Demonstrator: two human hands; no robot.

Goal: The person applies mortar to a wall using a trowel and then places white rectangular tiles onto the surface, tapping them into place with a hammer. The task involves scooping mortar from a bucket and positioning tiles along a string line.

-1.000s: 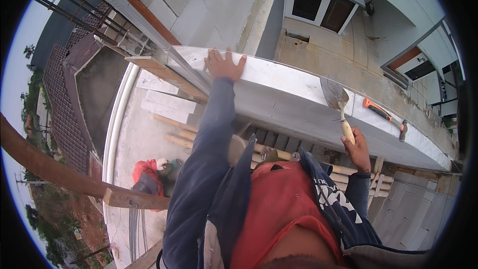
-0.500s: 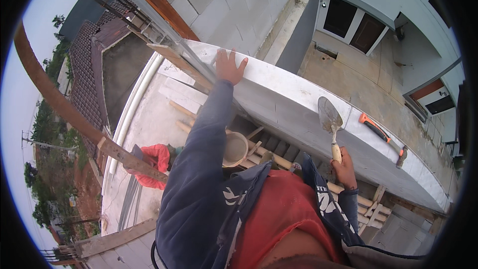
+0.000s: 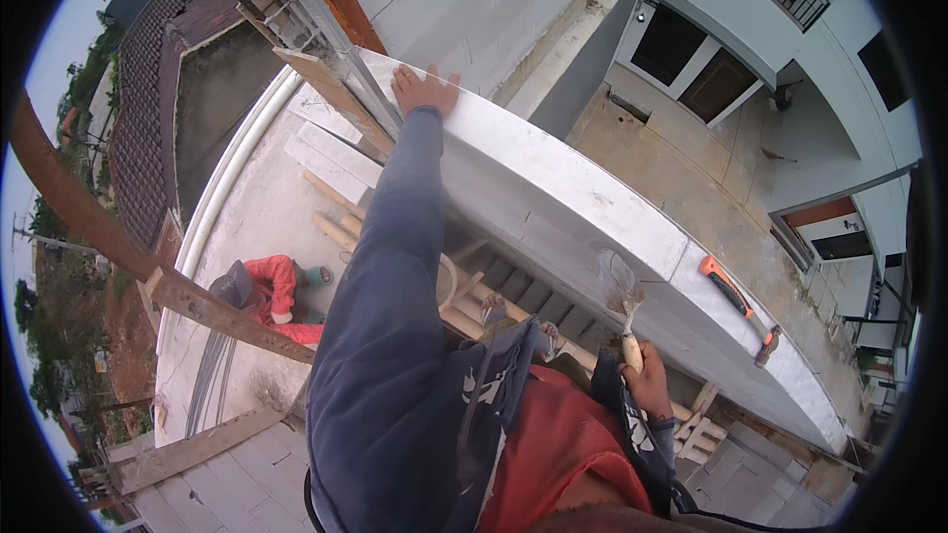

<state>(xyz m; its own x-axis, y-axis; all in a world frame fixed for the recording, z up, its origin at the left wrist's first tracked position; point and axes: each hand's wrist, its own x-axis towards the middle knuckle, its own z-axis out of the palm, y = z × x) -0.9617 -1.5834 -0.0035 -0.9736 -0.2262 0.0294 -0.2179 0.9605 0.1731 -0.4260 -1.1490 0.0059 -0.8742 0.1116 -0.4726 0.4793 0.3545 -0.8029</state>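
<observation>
My left hand (image 3: pixel 425 91) lies on the white top of the block wall (image 3: pixel 553 174), fingers spread, close to a metal upright (image 3: pixel 373 89). My right hand (image 3: pixel 649 382) is wrapped round the pale handle of a pointed masonry trowel (image 3: pixel 630 343), held on the near side of the wall. The trowel's blade points up and away from me, blurred against the grey wall face. Farther right on the wall top lies a hammer (image 3: pixel 731 286) with an orange and black handle, apart from my hands.
Below me are bamboo poles (image 3: pixel 464 321) over stair-like steps (image 3: pixel 523 286), and a bucket (image 3: pixel 446 281) half hidden by my left sleeve. A person in red (image 3: pixel 272 286) crouches at lower left. A wooden beam (image 3: pixel 212 308) crosses on the left. Beyond the wall is a drop to a courtyard (image 3: pixel 681 168).
The trowel has moved back toward me and off the wall's top edge, its blade now in front of the wall face. My left hand still rests on the wall. The whole view has shifted slightly.
</observation>
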